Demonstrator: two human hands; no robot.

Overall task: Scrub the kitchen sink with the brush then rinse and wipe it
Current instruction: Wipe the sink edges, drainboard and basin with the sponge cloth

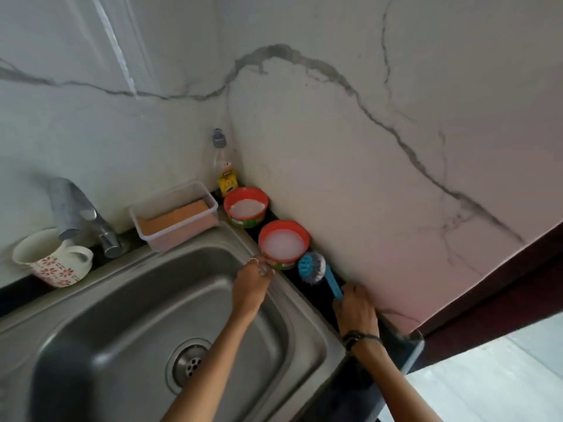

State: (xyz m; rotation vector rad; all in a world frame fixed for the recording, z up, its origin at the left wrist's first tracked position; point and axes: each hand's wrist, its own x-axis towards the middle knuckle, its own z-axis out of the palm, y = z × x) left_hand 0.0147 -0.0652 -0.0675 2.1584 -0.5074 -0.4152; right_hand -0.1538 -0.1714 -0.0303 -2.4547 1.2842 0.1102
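Observation:
A steel sink (128,303) fills the lower left, its drain (189,365) near the bottom. My right hand (355,309) grips the handle of a blue brush (313,269) whose bristle head lies beside the nearer red tub of white paste (283,243) on the dark counter strip. My left hand (251,284) is over the sink's right rim, its fingers touching the side of that tub.
A second red tub (246,207) and a bottle (225,175) stand in the corner. A clear box with an orange sponge (175,217) sits behind the sink. Tap (79,217) and flowered mugs (51,258) are at left. Marble walls close the back and right.

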